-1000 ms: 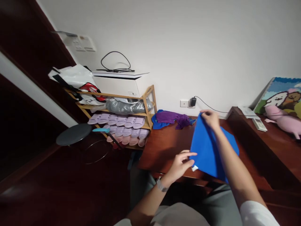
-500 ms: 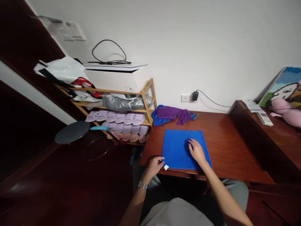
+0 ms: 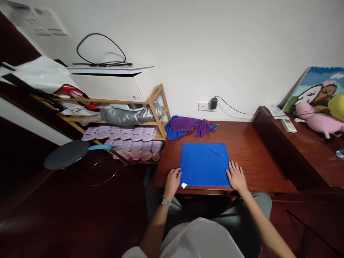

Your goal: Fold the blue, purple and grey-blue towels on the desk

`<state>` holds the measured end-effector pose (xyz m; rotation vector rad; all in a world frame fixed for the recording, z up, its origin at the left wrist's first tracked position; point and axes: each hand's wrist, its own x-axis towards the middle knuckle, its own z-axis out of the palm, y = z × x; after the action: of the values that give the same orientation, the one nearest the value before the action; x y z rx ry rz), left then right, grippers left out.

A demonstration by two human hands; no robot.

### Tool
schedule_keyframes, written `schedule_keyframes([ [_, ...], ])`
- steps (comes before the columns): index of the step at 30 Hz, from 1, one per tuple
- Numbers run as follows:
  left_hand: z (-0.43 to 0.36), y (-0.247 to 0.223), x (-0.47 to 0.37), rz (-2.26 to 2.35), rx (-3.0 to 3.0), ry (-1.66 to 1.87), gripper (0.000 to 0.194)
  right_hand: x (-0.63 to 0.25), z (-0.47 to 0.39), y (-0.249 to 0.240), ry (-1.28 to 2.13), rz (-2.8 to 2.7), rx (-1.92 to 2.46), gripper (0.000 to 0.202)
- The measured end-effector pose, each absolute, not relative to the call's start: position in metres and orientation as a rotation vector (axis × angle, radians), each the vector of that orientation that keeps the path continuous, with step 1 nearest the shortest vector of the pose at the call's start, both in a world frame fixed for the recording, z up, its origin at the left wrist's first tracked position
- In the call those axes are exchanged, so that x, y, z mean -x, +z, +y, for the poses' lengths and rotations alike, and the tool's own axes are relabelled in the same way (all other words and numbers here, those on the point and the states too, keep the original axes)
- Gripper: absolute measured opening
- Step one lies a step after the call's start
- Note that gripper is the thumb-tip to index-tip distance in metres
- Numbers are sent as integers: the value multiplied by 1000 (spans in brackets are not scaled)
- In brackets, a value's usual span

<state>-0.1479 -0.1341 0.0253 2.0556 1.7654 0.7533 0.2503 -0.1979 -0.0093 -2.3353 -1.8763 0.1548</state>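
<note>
A square blue cloth point(image 3: 204, 165) lies spread flat on the reddish-brown wooden desk point(image 3: 258, 157), with a small white tag point(image 3: 184, 185) at its near left corner. My left hand point(image 3: 172, 182), a metal watch band point(image 3: 166, 202) on the wrist, rests at the cloth's left edge. Its fingers are loosely bent and apart, and nothing shows in them. At the right edge, my right hand point(image 3: 237, 178) lies flat, fingers stretched out, with the fingertips by the cloth's border.
Crumpled purple cloth point(image 3: 188, 124) and blue cloth point(image 3: 174, 134) lie at the desk's back left. A wooden rack point(image 3: 163, 132) with slippers stands left. On the raised right surface are a remote control point(image 3: 288, 125) and a pink plush toy point(image 3: 317, 116). A charger point(image 3: 214, 103) is plugged into the wall.
My right hand has moved from above the cloth to its right edge and now lies flat. My left hand stays by the left edge. The camera view has shifted slightly right.
</note>
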Motion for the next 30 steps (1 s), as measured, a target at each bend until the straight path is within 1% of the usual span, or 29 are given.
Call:
schedule_keyframes([
  [4,-133,32,131,1761,-2219,811,31,-265,-213,-1,133,-1853,2344,74],
  [9,-112,50,81,1519,-2335,713,40,-233,-204,5,132,-2016,2128,76],
  [13,-103,41,71,1467,-2389,502,55,-222,-208,-6,212,-2038,2151,80],
  [17,-101,27,84,1422,-2433,429,58,-239,-211,-9,220,-2007,2172,77],
  [21,-84,29,67,1379,-2501,441,56,-243,-166,13,154,-1950,2107,72],
  [25,-52,32,4,1193,-2639,429,55,-220,-90,33,167,-1989,2005,68],
  [27,-38,30,-28,1143,-2675,372,54,-211,-61,32,224,-2032,2006,66],
  [30,-24,21,-57,1147,-2681,337,54,-216,-40,18,265,-2056,2061,65],
])
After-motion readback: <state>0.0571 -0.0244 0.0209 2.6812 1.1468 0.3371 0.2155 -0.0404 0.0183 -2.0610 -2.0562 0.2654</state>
